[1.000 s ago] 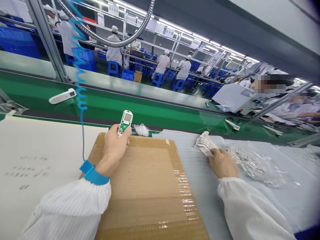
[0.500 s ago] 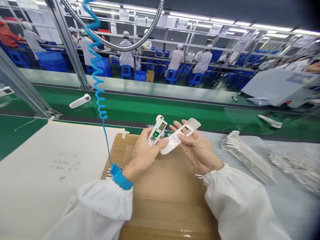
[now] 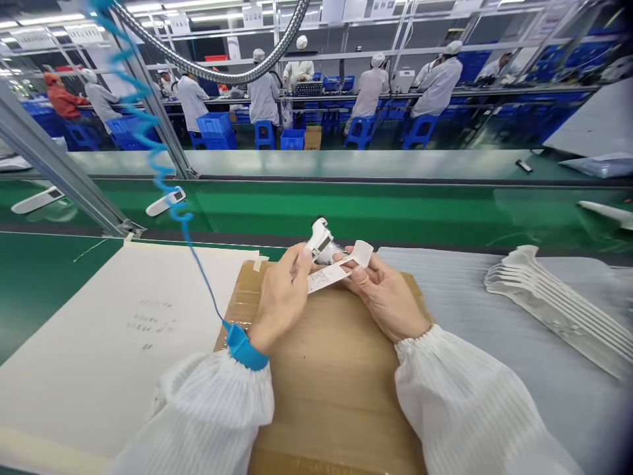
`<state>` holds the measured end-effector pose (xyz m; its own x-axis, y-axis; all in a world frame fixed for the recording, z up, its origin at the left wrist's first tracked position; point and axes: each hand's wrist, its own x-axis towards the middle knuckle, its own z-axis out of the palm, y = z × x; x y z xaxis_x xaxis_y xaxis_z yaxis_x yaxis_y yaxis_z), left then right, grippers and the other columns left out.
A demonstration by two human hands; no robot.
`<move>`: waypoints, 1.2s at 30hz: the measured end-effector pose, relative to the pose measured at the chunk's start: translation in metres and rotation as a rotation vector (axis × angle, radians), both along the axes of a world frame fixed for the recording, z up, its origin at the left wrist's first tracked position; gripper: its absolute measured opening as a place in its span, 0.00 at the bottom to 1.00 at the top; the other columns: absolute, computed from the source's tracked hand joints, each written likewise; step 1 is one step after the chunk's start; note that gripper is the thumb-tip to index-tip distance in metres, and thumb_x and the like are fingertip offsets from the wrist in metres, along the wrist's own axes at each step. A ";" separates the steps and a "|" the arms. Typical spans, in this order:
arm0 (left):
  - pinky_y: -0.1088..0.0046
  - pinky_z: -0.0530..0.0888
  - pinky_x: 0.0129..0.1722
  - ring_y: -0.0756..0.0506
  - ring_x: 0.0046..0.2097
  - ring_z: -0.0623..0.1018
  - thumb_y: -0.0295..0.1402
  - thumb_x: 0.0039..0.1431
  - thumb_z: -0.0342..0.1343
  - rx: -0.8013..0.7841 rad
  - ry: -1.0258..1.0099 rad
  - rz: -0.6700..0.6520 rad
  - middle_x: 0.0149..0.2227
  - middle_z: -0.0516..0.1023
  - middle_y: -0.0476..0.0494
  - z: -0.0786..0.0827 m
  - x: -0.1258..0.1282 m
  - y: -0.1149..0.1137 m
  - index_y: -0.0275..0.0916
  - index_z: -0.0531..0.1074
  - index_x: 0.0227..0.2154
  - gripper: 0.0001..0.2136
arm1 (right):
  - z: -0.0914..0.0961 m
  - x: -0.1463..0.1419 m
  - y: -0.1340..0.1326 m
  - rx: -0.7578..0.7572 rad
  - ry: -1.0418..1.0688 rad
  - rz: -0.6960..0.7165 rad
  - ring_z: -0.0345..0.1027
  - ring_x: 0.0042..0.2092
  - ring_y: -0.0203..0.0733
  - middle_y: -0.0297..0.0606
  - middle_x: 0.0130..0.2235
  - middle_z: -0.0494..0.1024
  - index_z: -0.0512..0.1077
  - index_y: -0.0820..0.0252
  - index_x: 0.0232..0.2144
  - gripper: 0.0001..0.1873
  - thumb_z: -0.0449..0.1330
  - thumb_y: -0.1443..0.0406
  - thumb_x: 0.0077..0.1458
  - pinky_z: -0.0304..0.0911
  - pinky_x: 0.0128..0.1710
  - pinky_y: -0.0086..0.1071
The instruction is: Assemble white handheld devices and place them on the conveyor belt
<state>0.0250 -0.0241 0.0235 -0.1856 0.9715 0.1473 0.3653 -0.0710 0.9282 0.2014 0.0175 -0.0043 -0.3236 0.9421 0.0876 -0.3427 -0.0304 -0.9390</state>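
Observation:
Above the brown cardboard (image 3: 341, 376), my left hand (image 3: 283, 293) is closed around a white handheld device body (image 3: 320, 236) with a small grey display; its lower part is hidden by my fingers. My right hand (image 3: 383, 290) pinches a white plastic cover (image 3: 363, 253), a long shell with a window cut in it. The cover is tilted, its lower end close to my left fingers; whether it touches the device body I cannot tell. A blue wrist strap (image 3: 246, 348) with a coiled cord (image 3: 153, 145) is on my left wrist.
Nested white plastic shells (image 3: 558, 303) lie on foam sheeting (image 3: 459, 356) at right. A white paper sheet (image 3: 99, 330) is taped down at left. Behind runs a green conveyor belt (image 3: 277, 208) carrying white devices (image 3: 165, 202). A metal post (image 3: 64, 158) stands at left; people work beyond.
My hands have drawn together, and the cover and device body have turned and now sit closer to each other. The view has shifted, and the devices on the belt appear further apart.

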 end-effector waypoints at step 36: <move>0.59 0.73 0.55 0.39 0.56 0.75 0.43 0.71 0.46 0.333 0.643 -0.069 0.56 0.76 0.37 -0.002 0.031 -0.014 0.40 0.67 0.57 0.19 | 0.015 -0.030 -0.026 -0.287 0.285 0.090 0.68 0.59 0.51 0.41 0.45 0.81 0.77 0.55 0.36 0.12 0.63 0.53 0.59 0.65 0.62 0.46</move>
<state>0.0561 -0.0380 0.0213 0.0978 0.8624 0.4967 0.8158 -0.3553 0.4564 0.1713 -0.0086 0.0108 -0.4062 0.9105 -0.0769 -0.5718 -0.3189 -0.7559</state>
